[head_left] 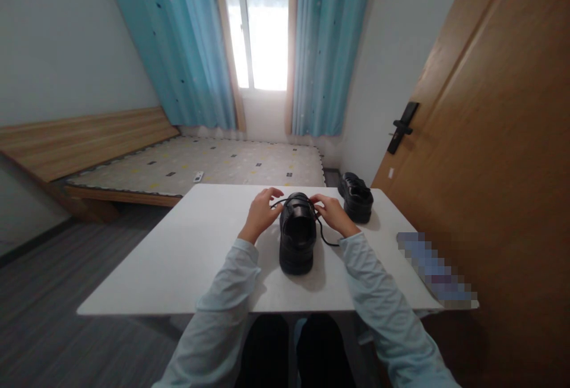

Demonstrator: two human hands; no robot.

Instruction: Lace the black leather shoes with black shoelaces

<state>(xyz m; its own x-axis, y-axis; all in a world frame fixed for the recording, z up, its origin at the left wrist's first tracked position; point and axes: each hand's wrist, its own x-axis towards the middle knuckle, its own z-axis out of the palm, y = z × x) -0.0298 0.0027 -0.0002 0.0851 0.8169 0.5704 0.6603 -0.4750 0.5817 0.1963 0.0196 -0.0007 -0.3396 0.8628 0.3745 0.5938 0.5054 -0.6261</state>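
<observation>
A black shoe (297, 254) stands upright on the white table, its heel facing me and its opening upward. My left hand (262, 214) is at the shoe's left side, with a thin black shoelace (291, 198) running into its curled fingers. On the other side, my right hand (330, 212) pinches the lace close to the shoe's upper. A loose lace end hangs below the right fingers and curves onto the tabletop near the right wrist. The exact grip of the left fingertips is hard to make out.
A second black shoe (357, 199) stands at the table's far right. A blurred-out flat item (434, 272) lies along the right edge of the white table (178, 257). Beyond are a bed (222, 162) with a small white object (198, 177), and a wooden door (490, 138) on the right.
</observation>
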